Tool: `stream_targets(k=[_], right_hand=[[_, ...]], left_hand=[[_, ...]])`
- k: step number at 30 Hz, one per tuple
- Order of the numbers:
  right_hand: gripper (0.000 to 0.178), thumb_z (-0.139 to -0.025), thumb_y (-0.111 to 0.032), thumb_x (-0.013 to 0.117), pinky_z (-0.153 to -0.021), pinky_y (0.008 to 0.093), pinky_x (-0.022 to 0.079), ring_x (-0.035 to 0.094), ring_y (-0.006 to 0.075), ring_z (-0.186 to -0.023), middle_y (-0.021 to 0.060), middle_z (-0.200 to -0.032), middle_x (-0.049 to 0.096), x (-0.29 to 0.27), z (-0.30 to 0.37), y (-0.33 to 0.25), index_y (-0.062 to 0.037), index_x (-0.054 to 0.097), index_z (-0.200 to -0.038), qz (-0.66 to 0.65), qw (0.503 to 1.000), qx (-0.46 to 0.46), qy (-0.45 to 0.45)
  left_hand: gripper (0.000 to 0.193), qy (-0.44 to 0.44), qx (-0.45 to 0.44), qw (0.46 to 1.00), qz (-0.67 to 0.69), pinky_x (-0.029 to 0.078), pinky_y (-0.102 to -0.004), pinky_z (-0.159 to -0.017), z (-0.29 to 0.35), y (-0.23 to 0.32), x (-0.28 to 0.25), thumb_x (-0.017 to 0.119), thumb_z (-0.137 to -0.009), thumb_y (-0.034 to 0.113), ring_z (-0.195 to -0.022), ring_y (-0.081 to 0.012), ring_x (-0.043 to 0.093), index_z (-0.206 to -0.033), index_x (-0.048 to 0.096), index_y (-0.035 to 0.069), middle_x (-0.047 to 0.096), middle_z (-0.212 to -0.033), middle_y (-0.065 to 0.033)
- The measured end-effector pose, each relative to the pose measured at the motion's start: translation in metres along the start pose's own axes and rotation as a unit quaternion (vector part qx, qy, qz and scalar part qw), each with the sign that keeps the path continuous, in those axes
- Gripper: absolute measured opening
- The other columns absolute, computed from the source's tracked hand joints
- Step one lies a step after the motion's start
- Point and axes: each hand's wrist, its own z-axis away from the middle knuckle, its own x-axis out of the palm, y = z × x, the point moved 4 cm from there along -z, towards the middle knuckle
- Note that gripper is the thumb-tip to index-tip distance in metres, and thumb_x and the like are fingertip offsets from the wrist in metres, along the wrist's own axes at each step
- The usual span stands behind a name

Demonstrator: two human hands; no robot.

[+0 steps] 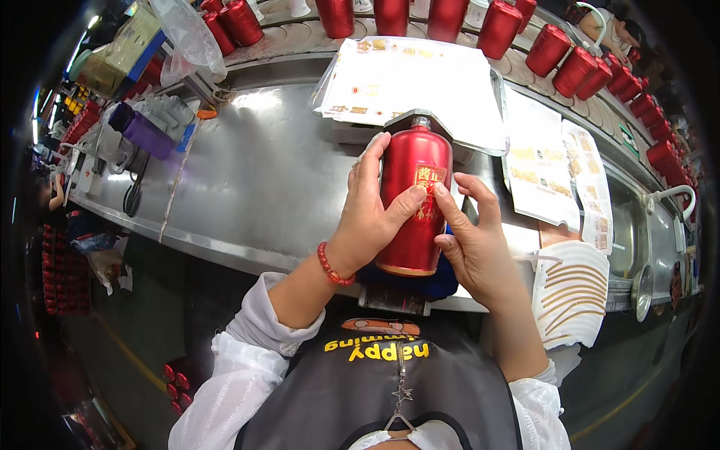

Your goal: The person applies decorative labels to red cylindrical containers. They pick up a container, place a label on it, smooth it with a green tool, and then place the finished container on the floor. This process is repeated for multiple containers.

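A glossy red bottle [415, 247] with a clear stopper-like top leans back on a dark stand [405, 120] in front of me. On its front is a small red-and-gold label [430, 177], with gold lettering below. My left hand [371, 202] is closed along the bottle's left side, its thumb pressed at the label's lower left edge. My right hand [478, 240] is at the bottle's right side, fingers apart, with its index fingertip on the label's lower right. The right thumb is bent near the bottle's edge.
A stack of white printed sheets [420, 82] lies behind the bottle, more sheets [540, 157] to its right. A white pad with brown strips [574, 292] hangs at the table's right edge. Several red bottles [501, 28] stand on the conveyor. A purple bottle [142, 131] lies left on the metal table [255, 165].
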Motion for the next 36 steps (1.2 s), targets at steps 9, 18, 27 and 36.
stream_targets(k=[9,18,27,36], right_hand=[[0.062,-0.083,-0.008,0.075,-0.106,0.0450,0.044,0.047,0.0393,-0.126,0.0200,-0.142,0.044,0.001,-0.016,-0.001,-0.0116,0.057,-0.142,-0.011,0.999,-0.018,0.025],[0.060,-0.101,-0.037,0.057,-0.110,0.0423,0.040,0.046,0.0333,-0.130,0.0185,-0.146,0.039,0.003,-0.014,0.009,-0.0035,0.045,-0.150,-0.015,1.000,0.005,0.005],[0.062,-0.085,-0.008,0.073,-0.106,0.0453,0.044,0.049,0.0386,-0.126,0.0225,-0.144,0.042,0.000,-0.017,0.000,-0.0060,0.053,-0.144,-0.060,0.998,0.006,0.028],[0.060,-0.087,-0.010,0.072,-0.107,0.0465,0.042,0.048,0.0395,-0.126,0.0224,-0.149,0.038,0.004,-0.012,0.000,-0.0099,0.055,-0.144,-0.053,0.998,0.022,0.005]], left_hand=[[0.081,0.004,-0.006,1.000,0.018,0.031,-0.0447,-0.115,-0.004,-0.002,-0.001,0.070,-0.093,0.037,-0.136,-0.0355,0.040,-0.150,0.030,-0.005,0.041,-0.147,-0.0259],[0.080,-0.005,-0.046,0.994,0.102,0.034,-0.0411,-0.114,-0.008,-0.007,-0.001,0.068,-0.096,0.035,-0.135,-0.0303,0.044,-0.151,0.029,-0.007,0.043,-0.146,-0.0257],[0.087,-0.026,-0.061,0.978,0.197,0.043,-0.0341,-0.107,-0.006,-0.008,0.001,0.068,-0.098,0.034,-0.129,-0.0248,0.052,-0.155,0.019,-0.009,0.048,-0.144,-0.0242],[0.092,-0.028,-0.027,0.988,0.149,0.041,-0.0356,-0.110,-0.005,-0.010,0.002,0.071,-0.095,0.034,-0.131,-0.0265,0.051,-0.155,0.018,-0.011,0.047,-0.145,-0.0256]])
